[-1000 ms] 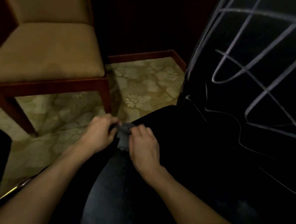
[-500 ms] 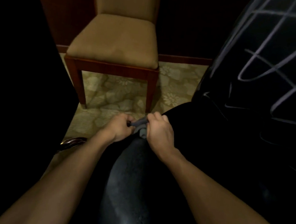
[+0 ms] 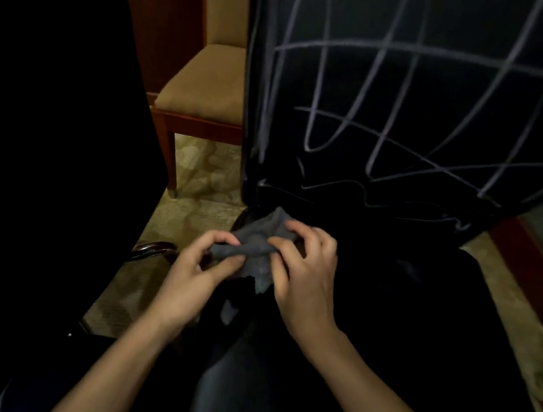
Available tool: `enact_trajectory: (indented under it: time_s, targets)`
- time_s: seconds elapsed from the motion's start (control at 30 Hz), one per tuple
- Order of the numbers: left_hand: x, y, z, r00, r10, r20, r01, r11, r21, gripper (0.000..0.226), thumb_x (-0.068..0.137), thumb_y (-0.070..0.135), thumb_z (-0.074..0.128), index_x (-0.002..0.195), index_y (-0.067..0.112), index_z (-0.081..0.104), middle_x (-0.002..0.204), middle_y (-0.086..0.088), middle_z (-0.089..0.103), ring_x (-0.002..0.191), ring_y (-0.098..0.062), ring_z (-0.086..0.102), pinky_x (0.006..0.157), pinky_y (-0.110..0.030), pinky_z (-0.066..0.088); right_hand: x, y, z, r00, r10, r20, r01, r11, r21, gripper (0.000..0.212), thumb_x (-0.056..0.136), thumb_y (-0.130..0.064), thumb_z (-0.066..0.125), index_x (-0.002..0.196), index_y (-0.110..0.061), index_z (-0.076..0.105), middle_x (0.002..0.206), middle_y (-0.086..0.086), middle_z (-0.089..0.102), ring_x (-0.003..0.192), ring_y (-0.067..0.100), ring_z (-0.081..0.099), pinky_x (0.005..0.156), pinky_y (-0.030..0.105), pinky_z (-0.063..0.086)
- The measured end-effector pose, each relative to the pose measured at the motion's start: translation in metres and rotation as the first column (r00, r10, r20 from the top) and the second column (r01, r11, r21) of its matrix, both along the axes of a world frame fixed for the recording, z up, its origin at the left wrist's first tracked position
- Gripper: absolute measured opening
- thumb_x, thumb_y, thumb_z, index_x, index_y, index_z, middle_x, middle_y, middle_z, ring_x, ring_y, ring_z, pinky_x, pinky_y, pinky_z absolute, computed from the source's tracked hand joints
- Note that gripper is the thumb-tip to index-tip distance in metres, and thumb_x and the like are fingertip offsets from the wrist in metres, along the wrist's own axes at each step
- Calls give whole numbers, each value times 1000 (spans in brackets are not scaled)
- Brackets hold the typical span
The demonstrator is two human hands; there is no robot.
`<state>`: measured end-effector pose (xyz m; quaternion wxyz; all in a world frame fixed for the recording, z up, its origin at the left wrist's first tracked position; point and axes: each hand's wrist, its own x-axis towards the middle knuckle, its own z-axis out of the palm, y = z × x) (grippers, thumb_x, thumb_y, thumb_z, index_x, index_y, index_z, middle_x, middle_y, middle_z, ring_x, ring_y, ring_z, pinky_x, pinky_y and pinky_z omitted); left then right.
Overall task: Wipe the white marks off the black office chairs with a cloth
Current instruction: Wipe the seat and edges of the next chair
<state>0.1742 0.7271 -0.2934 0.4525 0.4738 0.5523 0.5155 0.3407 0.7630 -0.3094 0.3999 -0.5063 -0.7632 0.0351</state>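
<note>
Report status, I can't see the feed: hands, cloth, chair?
Both hands, left and right, pinching grey cloth above seat. Black chair back fully covered in white marks. Nothing in the way.

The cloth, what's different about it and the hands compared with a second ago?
The grey cloth was bunched small between the fingertips; now it is spread wider, a corner hanging below. The left hand and right hand still pinch it. The white marks on the black chair remain unwiped.

Patterned carpet floor [image 3: 189, 219] carries a tan wooden chair [image 3: 205, 93].
</note>
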Motion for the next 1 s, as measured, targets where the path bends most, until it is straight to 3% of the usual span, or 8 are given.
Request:
enact_trajectory:
  time_s: [0.07,0.17,0.3,0.43,0.5,0.6,0.7,1.0]
  targets:
    - [11,-7,4,885,-73,460,135,986,-103,27,80,16,79,100,14,62,96,-4,70,88,-12,68,72,-21,55,12,-7,1,993,56,-104,-74,982,-174,17,91,-20,62,105,-17,71,148,20,41,136,32,38,111,33,33]
    - [17,-9,-3,712,-8,702,182,968,-173,48,73,29,84,113,18,61,115,-13,68,99,-22,67,83,-35,53,25,-13,2,958,139,-251,-235,882,-409,20,88,-20,65,107,-15,71,139,10,49,129,18,49,102,10,33]
    - [30,-16,-12,771,211,601,-40,958,-285,43,95,-6,52,129,19,57,115,-15,69,93,-23,73,71,-33,61,22,-22,2,835,2,-550,-379,726,-573,32,80,-17,71,111,-19,65,127,0,55,120,13,57,96,27,49]
    - [19,-26,-22,876,236,420,-158,964,-214,61,93,-10,56,142,25,47,123,-7,66,110,-20,67,85,-30,58,16,-25,1,466,-441,-767,-656,409,-634,46,85,-12,74,126,-9,55,114,13,69,96,19,71,79,30,56]
    - [11,-33,-24,929,262,260,-209,954,-216,58,92,-7,62,141,21,47,120,-5,65,108,-17,66,85,-26,57,10,-26,1,538,-388,-748,-671,338,-659,24,87,-4,69,110,-2,63,102,16,72,85,20,71,76,27,57]
    - [-1,-46,-27,925,347,153,-293,910,-295,32,89,-3,68,116,13,60,106,-9,70,94,-20,69,73,-24,57,-8,-28,-6,676,-219,-703,-570,449,-688,19,87,10,64,96,-7,63,96,15,70,78,15,68,70,23,56]
    - [-8,-61,-38,873,436,218,-352,874,-336,12,88,6,73,96,12,67,92,-10,75,90,-28,73,66,-28,56,-27,-33,-16,727,-118,-676,-521,545,-657,28,87,14,58,92,-13,55,88,7,63,73,7,61,63,19,51]
    - [-26,-67,-46,849,525,57,-521,850,-71,21,89,14,75,98,26,61,95,-1,71,87,-12,69,74,-26,57,-52,-25,-23,741,-59,-669,-495,625,-603,21,90,0,65,92,-17,54,89,10,64,78,16,61,69,27,51]
